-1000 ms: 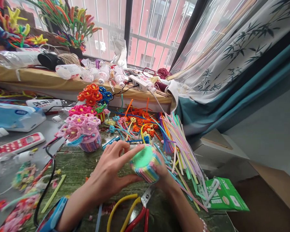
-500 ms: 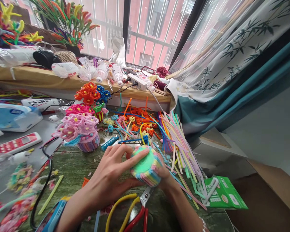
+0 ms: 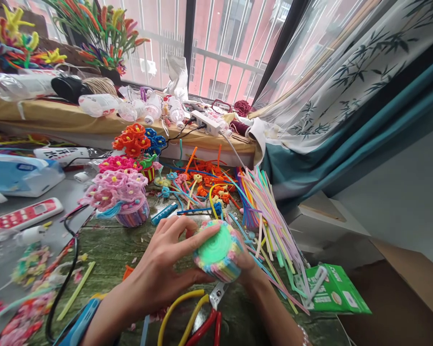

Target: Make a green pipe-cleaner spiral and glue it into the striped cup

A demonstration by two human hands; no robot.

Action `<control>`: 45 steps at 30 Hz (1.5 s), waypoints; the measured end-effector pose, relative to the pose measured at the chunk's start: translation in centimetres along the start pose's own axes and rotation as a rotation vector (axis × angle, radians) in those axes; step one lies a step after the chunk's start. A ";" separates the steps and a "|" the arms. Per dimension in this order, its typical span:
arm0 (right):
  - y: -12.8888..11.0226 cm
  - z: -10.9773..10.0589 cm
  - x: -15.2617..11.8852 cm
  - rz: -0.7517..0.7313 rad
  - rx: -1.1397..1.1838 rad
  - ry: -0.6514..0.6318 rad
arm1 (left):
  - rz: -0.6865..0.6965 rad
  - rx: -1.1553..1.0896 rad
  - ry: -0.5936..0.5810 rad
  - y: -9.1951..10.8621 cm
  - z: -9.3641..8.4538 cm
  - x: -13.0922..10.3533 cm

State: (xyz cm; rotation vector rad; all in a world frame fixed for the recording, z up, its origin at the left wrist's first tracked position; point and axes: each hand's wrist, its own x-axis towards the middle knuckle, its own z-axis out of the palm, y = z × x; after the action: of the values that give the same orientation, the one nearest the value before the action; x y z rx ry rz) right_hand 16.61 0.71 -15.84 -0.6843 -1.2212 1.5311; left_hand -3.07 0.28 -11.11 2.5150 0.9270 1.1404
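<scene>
A small pastel-striped pipe-cleaner pot (image 3: 228,270) is held above the table between both hands, tilted so its round green face (image 3: 215,246) points up toward me. My left hand (image 3: 173,254) grips it from the left, index finger lying on the green face and thumb low against the side. My right hand (image 3: 246,262) is closed round the right side; its fingers are mostly hidden behind the pot. Just below lie pliers (image 3: 216,298) with red handles, and beside them a pair of yellow handles (image 3: 178,307).
Pipe-cleaner flowers in a purple striped pot (image 3: 135,211) stand to the left. Behind the hands are a blue lighter-like stick (image 3: 165,213) and orange pipe-cleaner pieces (image 3: 209,175). Pastel stems (image 3: 274,226) and a green packet (image 3: 337,288) lie right. A black cable (image 3: 72,269) runs down the left.
The pot has tipped a little toward me and shifted slightly left and down, so more of its green face shows. Both hands keep hold of it; the pliers have stayed put.
</scene>
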 end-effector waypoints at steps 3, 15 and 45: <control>0.4 -0.2 -0.2 -0.011 0.025 0.026 | -0.009 -0.029 -0.004 -0.2 0.1 -0.1; -0.3 1.2 -0.2 0.076 0.203 0.037 | -0.169 -0.398 -0.157 -0.8 -0.7 0.3; 0.5 2.3 0.6 -0.043 0.105 0.148 | -0.164 -0.092 -0.095 -1.1 -0.4 0.1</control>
State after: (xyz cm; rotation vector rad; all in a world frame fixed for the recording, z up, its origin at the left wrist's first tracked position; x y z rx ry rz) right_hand 14.15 0.47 -15.48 -0.6852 -1.0310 1.4713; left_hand -3.83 1.18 -11.26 2.3493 1.0109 0.9825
